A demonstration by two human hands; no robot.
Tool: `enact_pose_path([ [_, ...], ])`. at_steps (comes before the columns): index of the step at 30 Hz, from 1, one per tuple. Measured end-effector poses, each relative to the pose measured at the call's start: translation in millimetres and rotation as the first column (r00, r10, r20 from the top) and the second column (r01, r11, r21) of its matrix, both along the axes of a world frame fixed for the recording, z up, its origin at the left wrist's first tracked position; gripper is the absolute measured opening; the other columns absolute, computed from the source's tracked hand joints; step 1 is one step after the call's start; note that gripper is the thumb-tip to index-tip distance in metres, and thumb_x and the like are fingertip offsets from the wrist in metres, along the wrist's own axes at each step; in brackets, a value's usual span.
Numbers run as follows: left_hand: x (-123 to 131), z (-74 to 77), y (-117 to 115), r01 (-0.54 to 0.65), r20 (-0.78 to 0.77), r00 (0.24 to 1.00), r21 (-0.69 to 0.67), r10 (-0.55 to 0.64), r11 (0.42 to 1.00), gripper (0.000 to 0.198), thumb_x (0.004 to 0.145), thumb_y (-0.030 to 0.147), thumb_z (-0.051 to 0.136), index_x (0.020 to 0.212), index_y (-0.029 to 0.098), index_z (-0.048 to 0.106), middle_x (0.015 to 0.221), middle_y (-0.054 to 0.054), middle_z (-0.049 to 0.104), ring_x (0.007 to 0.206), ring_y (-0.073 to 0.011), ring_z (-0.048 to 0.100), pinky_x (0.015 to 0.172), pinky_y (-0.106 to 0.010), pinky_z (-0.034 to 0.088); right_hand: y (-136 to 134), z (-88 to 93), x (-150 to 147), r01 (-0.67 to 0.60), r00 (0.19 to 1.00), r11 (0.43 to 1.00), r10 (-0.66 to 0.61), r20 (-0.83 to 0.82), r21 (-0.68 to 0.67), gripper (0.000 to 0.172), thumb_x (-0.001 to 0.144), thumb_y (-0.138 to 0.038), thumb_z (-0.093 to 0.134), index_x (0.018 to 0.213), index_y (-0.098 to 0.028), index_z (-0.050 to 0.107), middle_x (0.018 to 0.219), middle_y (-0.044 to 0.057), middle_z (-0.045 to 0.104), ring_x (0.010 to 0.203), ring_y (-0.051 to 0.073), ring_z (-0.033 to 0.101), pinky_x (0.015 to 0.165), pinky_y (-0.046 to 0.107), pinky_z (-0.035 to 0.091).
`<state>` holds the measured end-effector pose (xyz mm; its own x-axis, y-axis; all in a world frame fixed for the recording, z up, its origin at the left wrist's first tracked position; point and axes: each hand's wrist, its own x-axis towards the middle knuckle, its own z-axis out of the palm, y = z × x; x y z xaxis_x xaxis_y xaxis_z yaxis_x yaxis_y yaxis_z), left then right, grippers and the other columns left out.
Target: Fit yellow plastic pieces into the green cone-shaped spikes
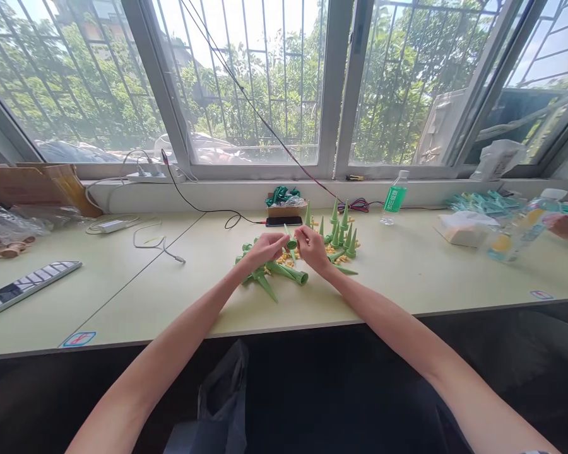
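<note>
A pale bench runs under the window. Loose green cones lie heaped at its middle, and upright cones stand toward the back edge. Left hand and right hand pinch a single cone by the fingertips, just above yellow pieces.

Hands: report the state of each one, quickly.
Left hand: closed, fingers pinching the small green cone.
Right hand: closed, fingertips pinching the same green cone from the other side.
</note>
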<state>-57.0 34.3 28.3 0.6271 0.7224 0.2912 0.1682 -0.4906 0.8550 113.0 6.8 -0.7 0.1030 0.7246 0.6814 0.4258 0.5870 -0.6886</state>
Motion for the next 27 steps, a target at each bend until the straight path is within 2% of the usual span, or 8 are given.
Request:
enact_pose_path([
  [2,-0.6,-0.7,-0.1,-0.009,-0.013,1.000,0.087,0.010,0.996,0.049,0.086,0.059,0.059,0.067,0.015,0.053,0.052,0.003,0.043,0.046,-0.0065,0.039,0.043,-0.018,0.029,1.2,-0.4,0.6,0.024,1.000,1.000,-0.024,0.017,0.004,0.032,0.095,-0.043,0.041,0.073,-0.021,0.049,0.057,-0.003,0.047,0.053,0.012,0.042,0.055,0.025,0.032],
  [4,0.0,-2.0,0.2,-0.029,-0.032,0.999,0.192,0.035,0.981,0.044,0.086,0.056,0.061,0.071,0.014,0.057,0.059,0.002,0.049,0.051,-0.0074,0.044,0.046,-0.019,0.034,2.0,-0.3,1.3,0.042,0.999,0.999,-0.042,0.032,-0.004,0.032,0.095,-0.041,0.042,0.071,-0.021,0.049,0.058,-0.002,0.048,0.053,0.012,0.042,0.055,0.025,0.031],
  [8,2.3,-6.6,3.6,-0.093,-0.047,0.992,0.382,0.120,0.920,0.037,0.083,0.051,0.066,0.088,0.014,0.066,0.082,-0.003,0.062,0.058,-0.0086,0.053,0.054,-0.020,0.044,1.9,0.5,2.3,0.064,0.997,0.998,-0.062,0.053,-0.029,0.031,0.093,-0.039,0.044,0.070,-0.020,0.050,0.059,-0.001,0.051,0.054,0.012,0.044,0.056,0.026,0.032],
  [14,2.5,-13.7,11.8,-0.126,-0.037,0.984,0.558,0.176,0.820,0.031,0.086,0.047,0.063,0.093,0.017,0.068,0.095,-0.005,0.062,0.062,-0.0078,0.054,0.052,-0.019,0.044,3.7,-0.9,2.7,0.106,0.992,0.994,-0.103,0.073,-0.041,0.032,0.093,-0.037,0.044,0.065,-0.020,0.047,0.055,-0.002,0.046,0.054,0.012,0.040,0.056,0.026,0.030],
  [18,3.2,-15.2,13.6,-0.135,-0.029,0.981,0.599,0.190,0.789,0.030,0.088,0.046,0.062,0.097,0.018,0.069,0.096,-0.005,0.062,0.062,-0.0074,0.055,0.051,-0.018,0.044,4.8,-1.1,2.0,0.119,0.991,0.992,-0.115,0.072,-0.048,0.032,0.093,-0.036,0.043,0.065,-0.020,0.048,0.055,-0.002,0.047,0.054,0.013,0.041,0.056,0.026,0.029],
  [21,5.3,-13.4,11.0,-0.151,-0.023,0.979,0.592,0.204,0.792,0.031,0.089,0.047,0.060,0.098,0.018,0.068,0.098,-0.006,0.061,0.062,-0.0072,0.055,0.052,-0.019,0.045,2.7,0.4,0.7,0.123,0.991,0.991,-0.120,0.052,-0.050,0.032,0.094,-0.037,0.042,0.067,-0.021,0.048,0.056,-0.002,0.047,0.054,0.013,0.041,0.056,0.026,0.030],
  [27,8.4,-5.6,3.3,-0.232,0.026,0.969,0.426,0.245,0.874,0.042,0.091,0.056,0.054,0.107,0.018,0.061,0.101,-0.005,0.065,0.054,-0.0065,0.056,0.051,-0.020,0.044,-1.7,2.8,0.1,0.129,0.992,0.991,-0.129,-0.013,-0.026,0.034,0.097,-0.044,0.039,0.073,-0.022,0.048,0.056,-0.002,0.047,0.054,0.014,0.043,0.056,0.027,0.032],
])
